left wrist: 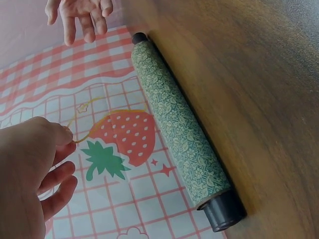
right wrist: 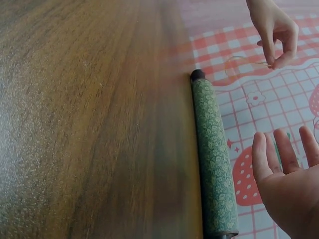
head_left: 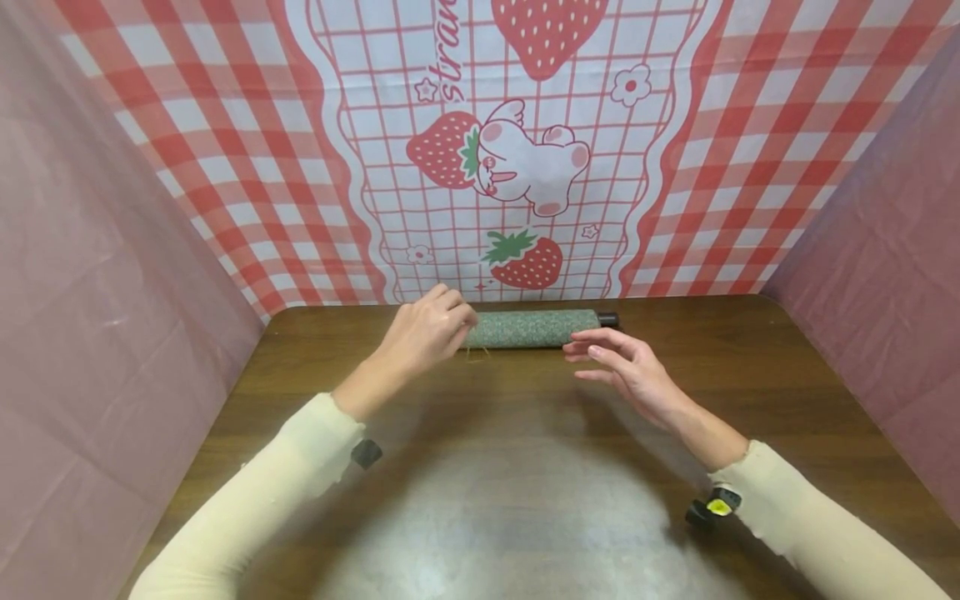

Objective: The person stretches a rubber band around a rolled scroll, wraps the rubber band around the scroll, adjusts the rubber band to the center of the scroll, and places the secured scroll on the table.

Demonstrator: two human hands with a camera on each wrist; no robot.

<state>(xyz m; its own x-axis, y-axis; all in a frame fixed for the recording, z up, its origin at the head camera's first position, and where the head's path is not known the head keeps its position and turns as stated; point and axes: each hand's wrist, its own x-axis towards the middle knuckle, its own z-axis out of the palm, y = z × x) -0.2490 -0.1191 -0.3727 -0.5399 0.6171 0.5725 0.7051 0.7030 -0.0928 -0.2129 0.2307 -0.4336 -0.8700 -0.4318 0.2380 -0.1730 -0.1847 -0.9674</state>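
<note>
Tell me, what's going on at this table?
A person's left grip pinches a thin yellow loop. A green-patterned roll with dark ends lies along the far side of the wooden table, before a strawberry-print backdrop. The right grip holds nothing and is near the roll's right end.

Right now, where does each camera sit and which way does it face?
Head: on the head, facing forward and down at the green roll; left hand, right hand and sleeves show.
Left wrist: worn there, facing the left hand, which pinches a yellow cord.
Right wrist: worn there, facing the right hand.
The wrist views share both hands, roll and cord.
</note>
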